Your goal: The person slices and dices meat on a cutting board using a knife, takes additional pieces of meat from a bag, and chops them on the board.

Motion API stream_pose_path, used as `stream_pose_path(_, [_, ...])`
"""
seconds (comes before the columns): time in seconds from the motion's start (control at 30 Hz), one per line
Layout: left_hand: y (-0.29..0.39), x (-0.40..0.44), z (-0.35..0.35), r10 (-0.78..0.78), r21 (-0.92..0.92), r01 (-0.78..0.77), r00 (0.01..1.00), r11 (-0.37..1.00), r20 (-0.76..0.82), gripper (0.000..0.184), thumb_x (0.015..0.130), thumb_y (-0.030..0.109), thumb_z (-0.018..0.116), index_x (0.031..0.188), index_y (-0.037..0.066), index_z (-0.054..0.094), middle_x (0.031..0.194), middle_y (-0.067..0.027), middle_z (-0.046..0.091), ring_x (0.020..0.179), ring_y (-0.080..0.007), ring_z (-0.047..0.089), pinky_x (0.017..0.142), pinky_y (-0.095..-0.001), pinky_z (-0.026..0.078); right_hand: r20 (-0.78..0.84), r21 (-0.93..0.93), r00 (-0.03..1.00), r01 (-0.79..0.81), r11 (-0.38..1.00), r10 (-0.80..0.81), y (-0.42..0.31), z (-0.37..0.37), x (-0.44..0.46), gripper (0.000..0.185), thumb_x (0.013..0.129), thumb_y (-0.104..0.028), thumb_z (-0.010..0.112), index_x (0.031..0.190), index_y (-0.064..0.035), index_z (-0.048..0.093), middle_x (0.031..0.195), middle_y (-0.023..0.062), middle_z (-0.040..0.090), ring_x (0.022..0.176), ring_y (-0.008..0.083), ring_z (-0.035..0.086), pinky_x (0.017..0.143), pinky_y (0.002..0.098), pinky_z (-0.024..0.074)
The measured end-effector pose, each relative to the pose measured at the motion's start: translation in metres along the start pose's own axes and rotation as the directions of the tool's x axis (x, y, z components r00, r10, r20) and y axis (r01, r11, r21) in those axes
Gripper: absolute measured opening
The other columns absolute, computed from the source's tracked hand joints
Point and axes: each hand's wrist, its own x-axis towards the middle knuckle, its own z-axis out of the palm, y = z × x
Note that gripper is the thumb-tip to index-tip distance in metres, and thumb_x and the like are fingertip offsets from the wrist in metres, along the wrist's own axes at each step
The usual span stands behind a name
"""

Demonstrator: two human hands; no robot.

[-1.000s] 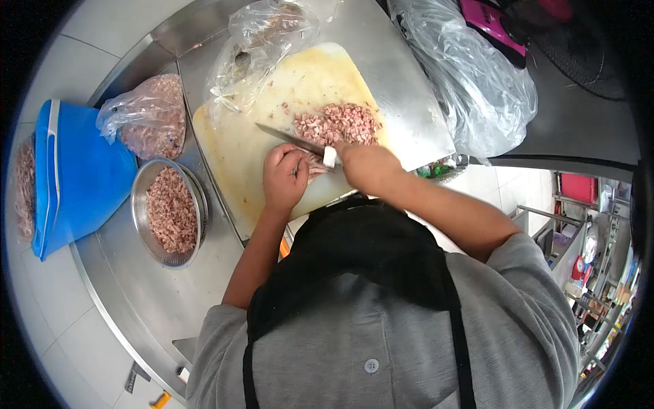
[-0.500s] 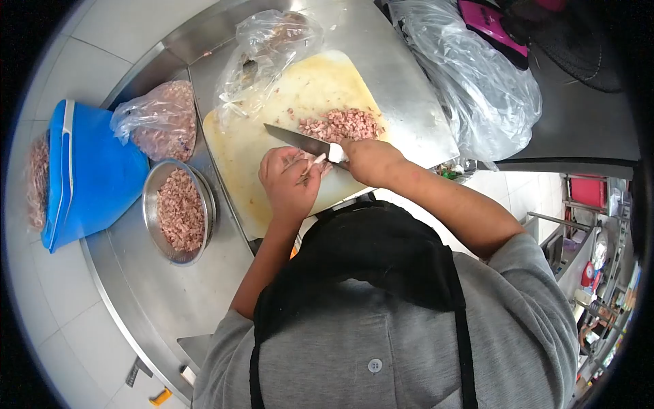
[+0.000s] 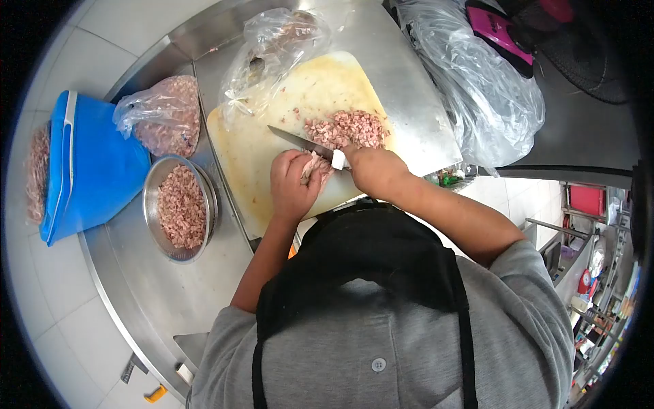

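Knife turned steeper, scant room beside left hand.

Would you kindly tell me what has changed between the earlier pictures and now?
Since half a second ago, the knife in the right hand has rolled, showing less of its flat side. The meat strips in the left hand now show as a bunch. Neither hand has let go. The diced pile, cutting board and metal bowl stayed put.
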Motion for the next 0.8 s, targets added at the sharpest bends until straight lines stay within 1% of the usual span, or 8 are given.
stream_pose_path(0.23, [-0.01, -0.003, 0.004, 0.003, -0.069, 0.0, 0.999, 0.998, 0.039, 0.016, 0.078, 0.005, 0.074, 0.093, 0.003, 0.069, 0.102, -0.0128, 0.064, 0.098, -0.0333, 0.061, 0.086, -0.0426, 0.05, -0.044, -0.048, 0.998, 0.046, 0.998, -0.048, -0.007, -0.035, -0.045, 0.03, 0.088, -0.005, 0.054, 0.117, -0.0007, 0.055, 0.087, 0.0212, 0.072, 0.083, 0.0387, 0.072, 0.073, 0.0498, 0.0558])
stream_pose_path(0.3, [-0.014, -0.005, 0.006, -0.001, -0.081, 0.004, 0.999, 0.997, 0.037, 0.015, 0.079, 0.005, 0.073, 0.093, 0.002, 0.07, 0.101, -0.0134, 0.064, 0.098, -0.0335, 0.062, 0.086, -0.0418, 0.05, 0.12, -0.081, 0.992, -0.038, 0.996, 0.047, -0.016, -0.054, -0.06, 0.032, 0.087, -0.005, 0.056, 0.118, -0.0004, 0.055, 0.086, 0.0222, 0.071, 0.083, 0.0398, 0.071, 0.072, 0.0503, 0.0553])
stream_pose_path(0.37, [-0.016, -0.007, 0.008, -0.03, -0.074, 0.034, 0.998, 0.997, 0.055, 0.013, 0.079, 0.004, 0.073, 0.091, 0.004, 0.069, 0.101, -0.0111, 0.065, 0.095, -0.0324, 0.062, 0.083, -0.0413, 0.052, 0.148, -0.079, 0.985, -0.076, 0.994, 0.087, -0.013, -0.043, -0.055, 0.034, 0.086, -0.006, 0.058, 0.119, -0.0005, 0.055, 0.087, 0.0232, 0.071, 0.085, 0.0409, 0.071, 0.072, 0.0505, 0.055])
stream_pose_path(0.43, [-0.019, -0.006, 0.008, -0.005, -0.083, 0.01, 0.998, 0.997, 0.056, 0.012, 0.079, 0.004, 0.073, 0.091, 0.003, 0.07, 0.1, -0.011, 0.065, 0.094, -0.0324, 0.062, 0.083, -0.0411, 0.052, 0.003, 0.053, 1.0, -0.024, 0.998, 0.024, -0.007, -0.004, -0.034, 0.03, 0.087, -0.006, 0.055, 0.116, 0.0001, 0.055, 0.088, 0.0235, 0.071, 0.086, 0.0414, 0.07, 0.073, 0.0509, 0.0548])
stream_pose_path(0.5, [-0.02, -0.005, 0.006, 0.02, -0.079, -0.017, 0.999, 0.997, 0.043, 0.012, 0.079, 0.004, 0.073, 0.09, 0.003, 0.07, 0.1, -0.0109, 0.065, 0.094, -0.0324, 0.062, 0.082, -0.0409, 0.052, -0.011, 0.019, 0.999, -0.038, 0.999, 0.038, -0.005, 0.005, -0.004, 0.026, 0.089, -0.006, 0.052, 0.114, -0.0009, 0.056, 0.089, 0.0228, 0.071, 0.085, 0.0412, 0.07, 0.073, 0.0511, 0.0547])
stream_pose_path(0.63, [-0.011, -0.002, -0.002, -0.032, -0.117, 0.035, 0.999, 0.993, 0.034, 0.012, 0.079, 0.004, 0.073, 0.091, 0.003, 0.072, 0.101, -0.0122, 0.065, 0.096, -0.0312, 0.062, 0.085, -0.0398, 0.051, 0.046, -0.039, 0.999, -0.015, 0.999, 0.017, -0.015, -0.04, -0.036, 0.025, 0.09, -0.006, 0.05, 0.114, -0.0032, 0.057, 0.091, 0.0221, 0.071, 0.086, 0.0407, 0.07, 0.074, 0.0513, 0.0545])
stream_pose_path(0.7, [-0.011, -0.001, -0.002, -0.068, -0.123, 0.067, 0.998, 0.99, -0.004, 0.012, 0.08, 0.004, 0.073, 0.092, 0.003, 0.073, 0.102, -0.0138, 0.066, 0.098, -0.0308, 0.063, 0.087, -0.0387, 0.051, 0.189, -0.085, 0.973, -0.122, 0.989, 0.136, -0.026, -0.06, -0.056, 0.026, 0.09, -0.006, 0.05, 0.115, -0.003, 0.057, 0.092, 0.0215, 0.072, 0.088, 0.0403, 0.071, 0.076, 0.0512, 0.0549])
stream_pose_path(0.8, [-0.019, -0.009, 0.007, -0.08, -0.131, 0.085, 0.996, 0.988, 0.039, 0.014, 0.079, 0.004, 0.073, 0.093, 0.002, 0.073, 0.102, -0.0141, 0.066, 0.099, -0.0309, 0.063, 0.088, -0.0387, 0.051, 0.05, 0.016, 0.998, -0.044, 0.999, 0.043, -0.015, 0.001, -0.017, 0.026, 0.09, -0.005, 0.051, 0.115, -0.0027, 0.056, 0.092, 0.0227, 0.072, 0.088, 0.0408, 0.071, 0.076, 0.0513, 0.0557])
